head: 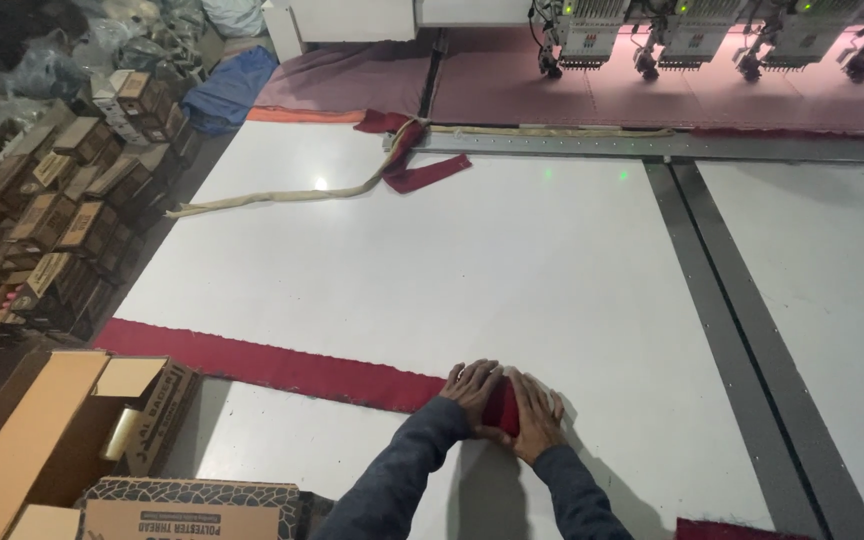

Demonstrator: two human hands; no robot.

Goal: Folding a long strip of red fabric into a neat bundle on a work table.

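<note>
A long dark red fabric strip (252, 362) lies flat across the white table (472, 260), running from the left edge toward me. Its near end is rolled into a small red roll (501, 408). My left hand (472, 387) is cupped over the left side of that roll, and my right hand (536, 418) presses against its right side. Both hands have their fingers curved around the roll, and both forearms wear dark grey sleeves.
A beige cord (282, 196) and a red fabric scrap (414, 160) lie at the table's far side. Embroidery machine heads (692, 40) stand over pink fabric at the back. Stacked cardboard boxes (52, 220) fill the left. An open carton (62, 440) sits near left.
</note>
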